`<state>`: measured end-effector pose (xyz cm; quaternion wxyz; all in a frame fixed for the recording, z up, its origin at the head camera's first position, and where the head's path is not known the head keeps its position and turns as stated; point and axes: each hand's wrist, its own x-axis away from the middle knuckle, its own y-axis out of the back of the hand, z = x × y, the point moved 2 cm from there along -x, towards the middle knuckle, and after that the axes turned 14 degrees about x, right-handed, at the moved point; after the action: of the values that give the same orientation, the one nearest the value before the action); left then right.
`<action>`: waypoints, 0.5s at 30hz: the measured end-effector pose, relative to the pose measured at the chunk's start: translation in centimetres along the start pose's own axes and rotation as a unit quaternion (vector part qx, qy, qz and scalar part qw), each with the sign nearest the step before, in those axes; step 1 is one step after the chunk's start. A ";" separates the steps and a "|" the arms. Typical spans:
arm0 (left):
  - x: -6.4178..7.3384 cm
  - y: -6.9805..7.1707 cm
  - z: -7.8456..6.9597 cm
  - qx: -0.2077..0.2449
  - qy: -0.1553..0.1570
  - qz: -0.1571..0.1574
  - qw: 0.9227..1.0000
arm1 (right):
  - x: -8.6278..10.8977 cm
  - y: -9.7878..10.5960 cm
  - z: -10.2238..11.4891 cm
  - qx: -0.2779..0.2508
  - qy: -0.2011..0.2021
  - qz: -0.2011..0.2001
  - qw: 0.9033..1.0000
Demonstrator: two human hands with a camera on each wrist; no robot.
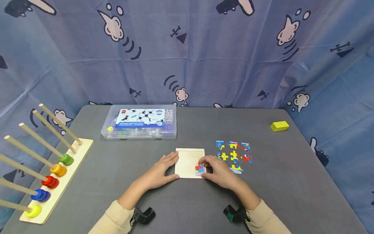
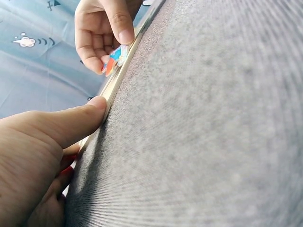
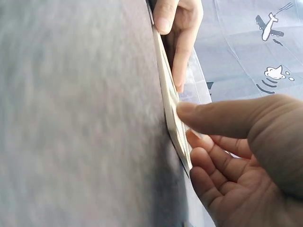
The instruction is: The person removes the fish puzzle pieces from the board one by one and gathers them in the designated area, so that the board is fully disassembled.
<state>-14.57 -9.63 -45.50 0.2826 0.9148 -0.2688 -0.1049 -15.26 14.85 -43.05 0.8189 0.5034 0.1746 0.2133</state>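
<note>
A square wooden puzzle tray (image 1: 189, 162) lies flat on the grey table. My left hand (image 1: 162, 171) holds its left side, the fingertips near the far corner and the thumb at the near one. In the left wrist view that thumb (image 2: 97, 105) presses the tray's edge. Over the tray's lower right corner, my right hand (image 1: 217, 171) pinches a red and blue puzzle piece (image 1: 200, 168) between thumb and fingers. The piece (image 2: 113, 59) appears tilted in the left wrist view; in the right wrist view the fingers hide it. Several loose puzzle pieces (image 1: 234, 156) lie right of the tray.
A clear plastic case (image 1: 140, 122) with a molecular model kit label stands at the back. On the left is a wooden bead rack (image 1: 68, 175) with upright pegs and coloured rings. A yellow block (image 1: 279, 126) sits at the back right. Patterned blue cloth (image 1: 187, 52) hangs behind.
</note>
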 end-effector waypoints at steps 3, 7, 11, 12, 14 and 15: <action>0.0 0.0 0.0 0.000 -0.005 -0.001 1.000 | 0.3 0.5 -0.4 -0.001 0.002 -0.009 1.000; 0.0 0.0 0.1 -0.002 -0.002 0.002 1.000 | 1.0 1.4 -1.3 0.001 -0.014 -0.018 1.000; 0.0 0.0 0.2 -0.001 0.002 0.004 1.000 | 2.0 2.6 -2.5 0.012 -0.028 -0.028 0.999; 0.0 0.0 0.2 -0.001 0.001 0.003 1.000 | 2.3 2.9 -2.8 0.016 -0.032 -0.031 0.999; 0.0 0.0 0.2 -0.002 0.002 0.004 1.000 | 3.0 3.4 -3.5 0.021 -0.037 -0.034 0.998; -0.1 0.0 0.1 -0.003 0.001 0.004 1.000 | 3.3 3.6 -3.8 0.023 -0.041 -0.035 0.998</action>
<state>-14.70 -9.69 -45.59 0.2858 0.9131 -0.2718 -0.1037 -14.98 20.93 -41.66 0.8207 0.5239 0.1633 0.1592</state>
